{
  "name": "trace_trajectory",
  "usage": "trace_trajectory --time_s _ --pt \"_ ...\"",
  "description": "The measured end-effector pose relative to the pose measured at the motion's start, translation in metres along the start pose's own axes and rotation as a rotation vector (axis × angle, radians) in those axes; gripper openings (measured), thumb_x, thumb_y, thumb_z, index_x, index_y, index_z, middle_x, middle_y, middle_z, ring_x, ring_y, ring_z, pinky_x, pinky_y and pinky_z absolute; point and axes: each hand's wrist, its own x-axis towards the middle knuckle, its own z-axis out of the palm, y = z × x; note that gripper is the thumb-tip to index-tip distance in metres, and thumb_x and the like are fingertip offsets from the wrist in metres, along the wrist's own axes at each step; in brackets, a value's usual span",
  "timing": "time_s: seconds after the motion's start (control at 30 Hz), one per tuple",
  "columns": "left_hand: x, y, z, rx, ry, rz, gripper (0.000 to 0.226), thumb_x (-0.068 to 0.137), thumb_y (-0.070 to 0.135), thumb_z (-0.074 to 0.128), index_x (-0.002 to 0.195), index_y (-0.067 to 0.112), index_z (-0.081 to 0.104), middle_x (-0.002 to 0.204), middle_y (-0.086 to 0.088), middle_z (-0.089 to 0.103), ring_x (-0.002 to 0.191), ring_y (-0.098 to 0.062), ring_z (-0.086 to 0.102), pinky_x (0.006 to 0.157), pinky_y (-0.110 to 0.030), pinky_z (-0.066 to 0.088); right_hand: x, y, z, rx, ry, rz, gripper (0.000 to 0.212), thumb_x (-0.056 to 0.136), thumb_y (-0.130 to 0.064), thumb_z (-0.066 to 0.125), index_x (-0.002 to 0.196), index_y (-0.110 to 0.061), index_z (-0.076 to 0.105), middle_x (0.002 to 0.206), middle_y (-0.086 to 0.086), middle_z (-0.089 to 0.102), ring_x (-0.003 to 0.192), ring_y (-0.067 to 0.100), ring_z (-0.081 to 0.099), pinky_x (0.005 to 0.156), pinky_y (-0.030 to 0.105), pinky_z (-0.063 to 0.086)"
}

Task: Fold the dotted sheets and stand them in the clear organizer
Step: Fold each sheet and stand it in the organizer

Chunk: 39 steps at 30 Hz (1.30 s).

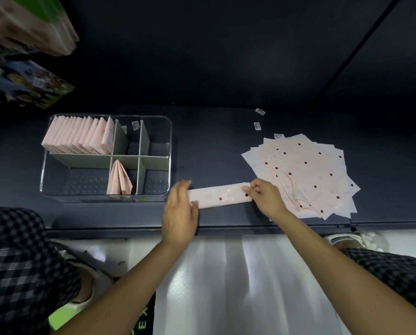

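Both hands work one pale pink dotted sheet point(220, 195), folded into a long strip: left hand point(179, 213) presses flat, right hand point(266, 198) pinches its end.

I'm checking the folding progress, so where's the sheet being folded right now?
In the head view, the folded strip lies on the dark table's near edge, between the organizer and the loose pile, with the left hand and right hand at its ends.
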Motion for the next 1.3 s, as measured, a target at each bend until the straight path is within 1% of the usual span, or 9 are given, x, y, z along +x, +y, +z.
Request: trace_trajectory --time_s 0.1,0.23,0.57,0.7,0.8,0.93,1.07,1.23,1.3 --pt "-0.008 0.004 0.009 0.218 -0.079 0.253 0.052 0.087 0.011 0.063 0.136 0.006 0.046 0.147 -0.017 0.037 0.137 -0.034 0.034 0.115 -0.047 0.023 0.004 -0.004 0.004 -0.083 0.012 0.01 0.024 0.092 -0.03 0.058 0.076 -0.014 0.051 0.073 0.002 0.059 0.071 0.02 0.05 0.062 0.027 0.034" --pt "-0.014 -0.005 0.024 0.465 -0.344 0.405 0.066 0.099 0.044 0.037 0.151 0.014 0.011 0.159 -0.007 0.0 0.147 -0.024 -0.002 0.117 -0.038 -0.011 0.008 -0.009 0.007 -0.16 0.02 0.039 0.025 0.092 -0.031 0.058 0.074 -0.016 0.05 0.074 0.0 0.057 0.072 0.02 0.05 0.063 0.027 0.035" --pt "-0.017 -0.018 0.028 0.696 -0.464 0.391 0.08 0.089 0.07 0.012 0.141 0.024 -0.029 0.146 -0.021 -0.032 0.137 -0.033 -0.031 0.116 -0.042 -0.015 0.014 -0.012 0.014 -0.058 0.103 0.127 0.024 0.09 -0.032 0.06 0.071 -0.019 0.055 0.079 -0.001 0.063 0.077 0.019 0.054 0.067 0.026 0.038" --pt "-0.019 -0.018 0.026 0.715 -0.467 0.37 0.083 0.087 0.073 0.014 0.14 0.027 -0.03 0.146 -0.025 -0.032 0.128 -0.034 -0.042 0.114 -0.042 -0.018 -0.009 -0.021 0.023 0.066 0.447 -0.062 0.014 0.093 -0.022 0.056 0.098 -0.01 0.059 0.086 -0.003 0.054 0.086 0.021 0.055 0.074 0.032 0.044" --pt "-0.019 -0.018 0.027 0.72 -0.478 0.37 0.083 0.087 0.072 0.017 0.14 0.029 -0.03 0.148 -0.028 -0.03 0.126 -0.036 -0.044 0.113 -0.043 -0.02 -0.04 -0.029 0.044 0.162 0.237 -0.297 0.021 0.097 -0.014 0.048 0.116 -0.011 0.057 0.113 0.001 0.058 0.1 0.013 0.056 0.089 0.027 0.045" --pt "-0.017 -0.017 0.025 0.7 -0.505 0.365 0.081 0.089 0.069 0.021 0.151 0.024 -0.005 0.151 -0.027 -0.025 0.13 -0.036 -0.039 0.115 -0.044 -0.018 -0.06 -0.031 0.071 0.144 -0.134 -0.391 0.037 0.099 -0.015 0.043 0.136 -0.014 0.047 0.135 -0.009 0.048 0.122 -0.002 0.042 0.103 0.006 0.027" --pt "-0.018 -0.015 0.024 0.735 -0.515 0.364 0.082 0.087 0.072 0.022 0.141 0.033 -0.026 0.148 -0.026 -0.03 0.12 -0.032 -0.049 0.112 -0.042 -0.02 -0.045 -0.018 0.055 0.191 -0.027 -0.259 0.039 0.1 -0.015 0.041 0.139 -0.015 0.043 0.142 -0.003 0.046 0.129 0.006 0.04 0.1 0.001 0.023" --pt "-0.016 -0.013 0.021 0.722 -0.537 0.355 0.082 0.087 0.073 0.022 0.14 0.036 -0.027 0.149 -0.026 -0.029 0.124 -0.031 -0.043 0.114 -0.042 -0.017 -0.031 0.008 0.028 0.08 -0.006 -0.264 0.043 0.096 -0.013 0.051 0.138 -0.014 0.044 0.142 -0.001 0.046 0.129 0.015 0.045 0.109 0.026 0.034" --pt "-0.014 -0.014 0.02 0.706 -0.543 0.356 0.082 0.087 0.073 0.023 0.141 0.037 -0.026 0.15 -0.025 -0.028 0.127 -0.03 -0.041 0.114 -0.041 -0.017 -0.029 0.013 0.02 -0.046 -0.058 -0.313 0.046 0.091 -0.016 0.059 0.135 -0.015 0.044 0.143 -0.003 0.045 0.125 0.015 0.047 0.106 0.024 0.035"
